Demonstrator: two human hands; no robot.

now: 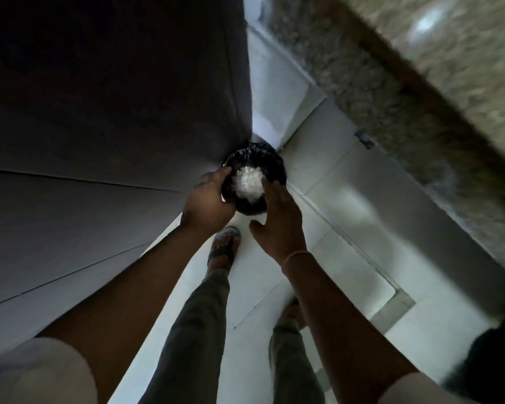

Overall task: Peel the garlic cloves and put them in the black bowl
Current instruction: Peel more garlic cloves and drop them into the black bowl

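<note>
I look straight down at the floor. A round bin lined with a black plastic bag (274,167) stands in the corner, with a heap of white papery garlic skins (250,183) inside it. My left hand (209,198) hovers over the bin's left rim with its back to the camera. Its fingers are hidden beneath it, so what it holds does not show. My right hand (279,220) is held flat with straight fingers just right of the skins and holds nothing. No black bowl or garlic cloves are in view.
A tall dark cabinet or appliance side (114,112) fills the left. A speckled stone counter (420,83) runs along the upper right, above white cupboard doors (370,199). My sandalled feet (223,246) stand on pale floor tiles (260,281) just before the bin.
</note>
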